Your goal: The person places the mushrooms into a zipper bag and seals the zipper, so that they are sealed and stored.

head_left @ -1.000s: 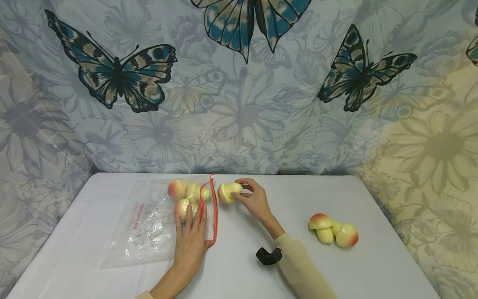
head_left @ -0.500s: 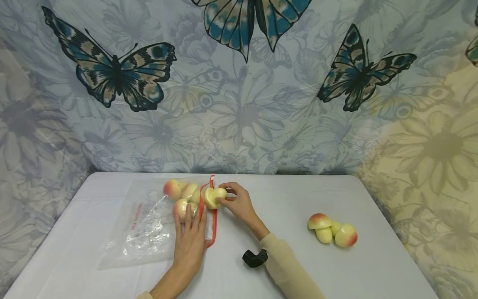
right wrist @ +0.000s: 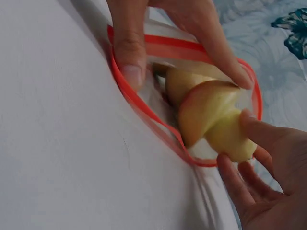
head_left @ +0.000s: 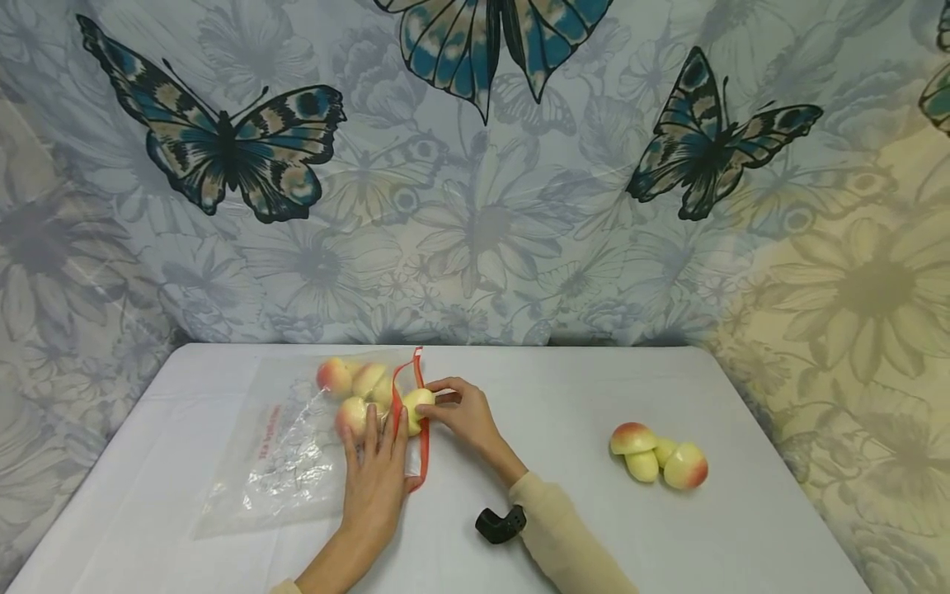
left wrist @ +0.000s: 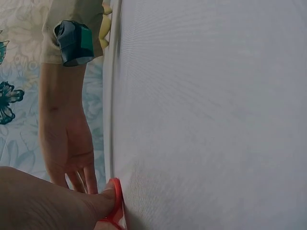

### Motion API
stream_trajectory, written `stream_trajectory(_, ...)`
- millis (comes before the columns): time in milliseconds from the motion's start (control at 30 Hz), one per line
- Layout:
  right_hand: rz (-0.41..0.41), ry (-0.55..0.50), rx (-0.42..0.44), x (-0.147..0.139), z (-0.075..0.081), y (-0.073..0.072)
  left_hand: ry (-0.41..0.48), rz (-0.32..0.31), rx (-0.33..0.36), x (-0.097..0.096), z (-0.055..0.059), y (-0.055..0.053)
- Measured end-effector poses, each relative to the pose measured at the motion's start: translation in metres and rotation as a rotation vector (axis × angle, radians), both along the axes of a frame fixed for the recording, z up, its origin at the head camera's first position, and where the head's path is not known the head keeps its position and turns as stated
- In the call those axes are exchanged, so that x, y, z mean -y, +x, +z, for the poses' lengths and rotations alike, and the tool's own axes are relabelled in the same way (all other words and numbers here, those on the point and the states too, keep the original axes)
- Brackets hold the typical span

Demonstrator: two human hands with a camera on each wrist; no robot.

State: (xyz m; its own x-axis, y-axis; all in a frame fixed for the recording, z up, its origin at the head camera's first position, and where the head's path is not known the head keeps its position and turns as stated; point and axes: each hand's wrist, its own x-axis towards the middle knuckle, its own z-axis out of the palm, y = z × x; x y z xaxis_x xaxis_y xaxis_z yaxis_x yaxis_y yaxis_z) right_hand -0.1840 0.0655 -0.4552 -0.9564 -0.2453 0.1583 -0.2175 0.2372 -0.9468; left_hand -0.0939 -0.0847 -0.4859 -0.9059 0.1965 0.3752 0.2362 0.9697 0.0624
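The right hand (head_left: 473, 422) pinches a yellow toy mushroom (head_left: 419, 401) by its stem; its red-tinged cap (right wrist: 204, 108) points into the mouth of a clear zip bag (head_left: 245, 487). Behind that cap, another mushroom (right wrist: 180, 84) shows inside the bag in the right wrist view. Straight, spread fingers of the left hand (head_left: 373, 491) rest on the bag near its red-edged opening (right wrist: 165, 125), and the left thumb (right wrist: 132, 62) lies within the mouth against the lower lip. Several mushrooms (head_left: 336, 377) lie in the bag, partly covered by the left fingers.
Two more toy mushrooms (head_left: 633, 439) lie together on the right of the white-covered table (head_left: 579, 388). A black wrist device (head_left: 500, 525) sits at the right sleeve. A butterfly-patterned wall covering (head_left: 482, 247) stands behind the table's far edge.
The right hand has carried its mushroom leftward from beside the bag into the opening. Mushrooms within the bag have shifted slightly left. The left hand stays almost in place.
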Motion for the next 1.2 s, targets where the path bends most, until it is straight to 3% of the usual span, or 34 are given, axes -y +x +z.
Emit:
stream_trajectory(133, -0.017, 0.008, -0.031, 0.003, -0.022, -0.007, 0.014, 0.001, 0.013, -0.001, 0.000, 0.000)
stream_trajectory(467, 0.054, 0.033, -0.037, 0.002, -0.030, -0.001, 0.018, 0.005, -0.004, 0.000, 0.003, -0.001)
stream_trajectory(700, 0.110, 0.154, -0.066, 0.012, -0.027, 0.008, 0.033, -0.005, 0.029, -0.001, 0.003, -0.001)
stream_trajectory(1000, 0.163, 0.187, -0.065, 0.016, -0.023, 0.015, 0.030, -0.019, -0.018, 0.001, 0.002, -0.001)
stream_trajectory(1200, 0.158, 0.260, -0.133, 0.009, -0.015, 0.018, 0.019, -0.028, -0.028, 0.001, 0.001, -0.001)
